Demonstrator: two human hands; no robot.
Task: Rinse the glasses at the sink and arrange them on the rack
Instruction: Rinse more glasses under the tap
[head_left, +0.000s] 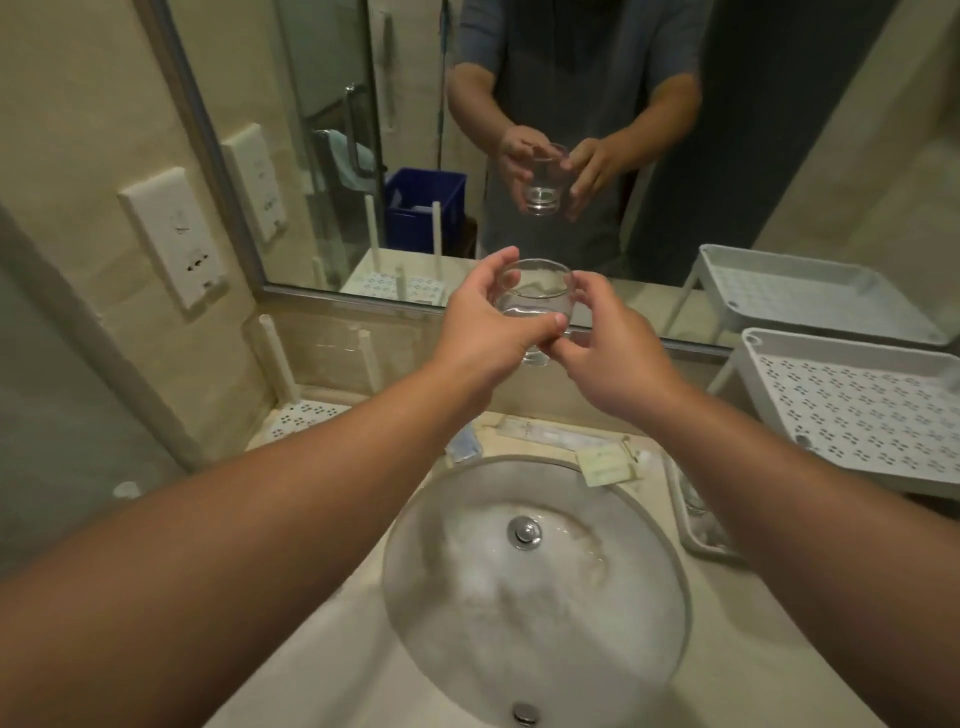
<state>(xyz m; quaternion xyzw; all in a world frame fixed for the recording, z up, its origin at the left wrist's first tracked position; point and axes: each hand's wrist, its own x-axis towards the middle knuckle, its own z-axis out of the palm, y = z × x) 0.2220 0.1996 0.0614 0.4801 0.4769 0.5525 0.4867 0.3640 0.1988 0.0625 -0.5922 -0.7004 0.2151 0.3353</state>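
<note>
Two hands hold one clear tumbler glass (532, 296) in the air above the back edge of the counter (332, 623), in front of the mirror (571, 104). The left hand (488, 332) wraps the glass from the left, its fingers (501, 262) curled round the far side and its thumb pressed across the near wall. The right hand (608, 353) meets it from the right, with fingers curved against the glass and fingertips at its base. The glass stands roughly upright, slightly tilted, with its mouth up. Below the forearms lies the round sink basin (535, 597), its drain plug (524, 531) in the middle. A white perforated rack (857, 410) stands on the counter at the right, well apart from the glass. Small packets (605, 465) lie at the basin's far rim. A wall socket plate (174, 236) sits at the left of the mirror.
</note>
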